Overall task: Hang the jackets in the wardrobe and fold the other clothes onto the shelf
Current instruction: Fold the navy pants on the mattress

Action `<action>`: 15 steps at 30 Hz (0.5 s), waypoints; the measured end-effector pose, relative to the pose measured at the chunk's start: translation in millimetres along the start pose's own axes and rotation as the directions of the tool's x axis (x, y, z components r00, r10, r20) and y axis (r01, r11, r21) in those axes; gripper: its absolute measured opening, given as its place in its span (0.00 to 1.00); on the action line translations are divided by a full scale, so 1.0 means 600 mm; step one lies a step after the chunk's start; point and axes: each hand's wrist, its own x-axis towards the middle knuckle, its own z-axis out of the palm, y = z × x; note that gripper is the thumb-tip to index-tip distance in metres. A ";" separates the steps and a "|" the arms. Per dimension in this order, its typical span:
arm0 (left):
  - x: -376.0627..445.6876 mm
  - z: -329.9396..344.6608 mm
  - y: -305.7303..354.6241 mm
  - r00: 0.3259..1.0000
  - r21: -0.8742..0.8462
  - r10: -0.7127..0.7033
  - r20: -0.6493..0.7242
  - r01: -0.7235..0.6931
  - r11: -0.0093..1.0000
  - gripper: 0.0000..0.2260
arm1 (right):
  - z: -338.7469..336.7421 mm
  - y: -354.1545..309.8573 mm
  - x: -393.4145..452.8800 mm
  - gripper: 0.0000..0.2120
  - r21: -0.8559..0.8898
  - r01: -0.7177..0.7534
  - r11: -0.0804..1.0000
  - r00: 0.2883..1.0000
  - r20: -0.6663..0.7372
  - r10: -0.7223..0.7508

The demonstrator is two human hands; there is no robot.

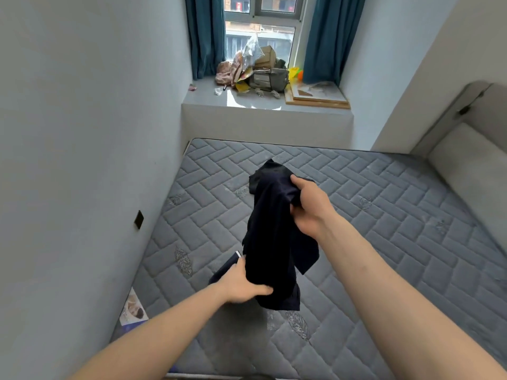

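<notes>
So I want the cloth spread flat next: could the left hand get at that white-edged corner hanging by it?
Probably yes. The left hand already grips the dark cloth low down, and the white-edged corner hangs right above its knuckles with nothing between; it would have to let go first.

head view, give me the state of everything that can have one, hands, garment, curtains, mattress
dark navy garment: bunched, lifted off the bed, hanging between both hands
right hand: grips the garment's upper end
left hand: holds the garment's lower part
mattress: bare, no sheet
teal curtains: drawn apart to both sides
window sill: piled with boxes and bags
</notes>
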 end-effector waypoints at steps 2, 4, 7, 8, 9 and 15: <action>0.016 0.008 0.014 0.995 -0.107 0.028 -0.094 -0.038 0.994 0.31 | 0.009 -0.008 -0.001 0.08 0.027 0.012 1.000 1.000 0.014 -0.013; 0.029 0.001 0.028 0.983 -0.042 0.063 -0.173 -0.071 0.997 0.11 | 0.008 -0.015 0.000 0.08 0.041 0.037 0.998 0.999 -0.003 -0.037; 0.030 -0.025 0.051 0.972 0.109 0.131 -0.197 -0.111 0.988 0.08 | -0.026 -0.027 0.005 0.11 0.047 0.081 0.996 0.997 0.014 -0.082; 0.026 -0.036 0.062 0.965 0.106 0.151 -0.214 -0.131 0.986 0.10 | -0.046 -0.028 0.005 0.14 -0.023 0.103 0.994 0.995 0.010 -0.103; 0.023 -0.047 0.074 0.952 0.088 0.182 -0.248 -0.165 0.982 0.11 | -0.069 -0.026 0.004 0.18 -0.152 0.129 0.980 0.991 -0.004 -0.131; 0.026 -0.107 0.168 0.912 -0.223 0.172 -0.373 -0.269 0.937 0.19 | -0.200 0.126 -0.054 0.39 -0.757 0.092 0.647 0.990 0.137 0.019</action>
